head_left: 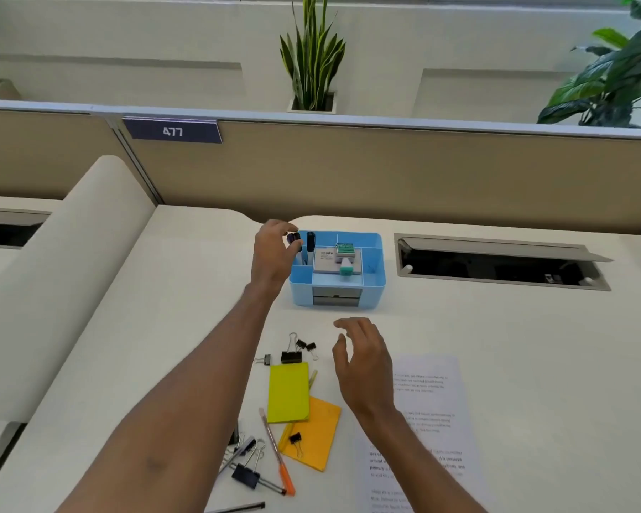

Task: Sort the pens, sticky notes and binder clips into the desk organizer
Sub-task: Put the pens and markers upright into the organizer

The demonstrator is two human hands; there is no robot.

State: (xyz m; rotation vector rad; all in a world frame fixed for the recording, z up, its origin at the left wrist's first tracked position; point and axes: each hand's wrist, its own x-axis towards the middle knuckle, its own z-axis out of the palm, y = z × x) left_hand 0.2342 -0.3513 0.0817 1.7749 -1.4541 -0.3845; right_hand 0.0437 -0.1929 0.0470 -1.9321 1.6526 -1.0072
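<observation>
L hand (274, 253) reaches over the left edge of the blue desk organizer (337, 290), grip pinched on a dark purple pen (294, 239) at the left rear compartment, w/ another dark pen (310, 243) upright beside it. R hand (363, 361) hovers w/ released grip, fingers spread, over bare surface (533, 346) betw. organizer front and printed sheet (422, 431). Binder clips (293, 351), yellow sticky notes (288, 392), orange sticky notes (311, 433) and an orange pen (278, 453) lie near the front edge; right side is open.
</observation>
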